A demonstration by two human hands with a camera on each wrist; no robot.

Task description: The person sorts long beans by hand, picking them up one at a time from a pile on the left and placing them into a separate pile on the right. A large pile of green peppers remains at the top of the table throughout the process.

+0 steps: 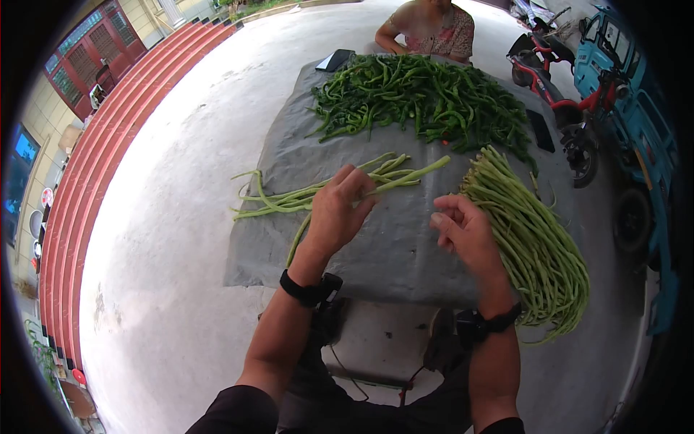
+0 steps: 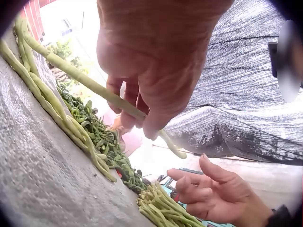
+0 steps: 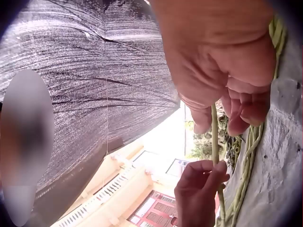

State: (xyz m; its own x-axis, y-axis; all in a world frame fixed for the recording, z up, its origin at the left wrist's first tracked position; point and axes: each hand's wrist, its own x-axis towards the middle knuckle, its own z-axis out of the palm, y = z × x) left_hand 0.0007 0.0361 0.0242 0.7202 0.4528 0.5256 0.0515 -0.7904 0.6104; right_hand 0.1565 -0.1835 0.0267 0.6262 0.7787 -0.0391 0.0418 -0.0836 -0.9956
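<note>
My left hand (image 1: 340, 210) is over the left half of a grey-covered table (image 1: 405, 253). It pinches a long green bean (image 2: 75, 73) between thumb and fingers, and the bean's end pokes out past the fingertips. Beneath and beyond that hand, several long beans (image 1: 278, 199) lie loosely across the cover. My right hand (image 1: 466, 231) hovers with loosely bent fingers and nothing in its grasp. In the left wrist view it stands apart from the bean's tip. Right beside it lies a thick bundle of long beans (image 1: 538, 249), spread along the table's right edge.
A heap of green peppers (image 1: 419, 94) covers the table's far end. A dark phone-like slab (image 1: 541, 130) lies to its right, another dark flat object (image 1: 335, 60) at the far left corner. Across sits a person (image 1: 434, 32). A red bike (image 1: 553, 87) and blue vehicle (image 1: 640, 137) stand at right.
</note>
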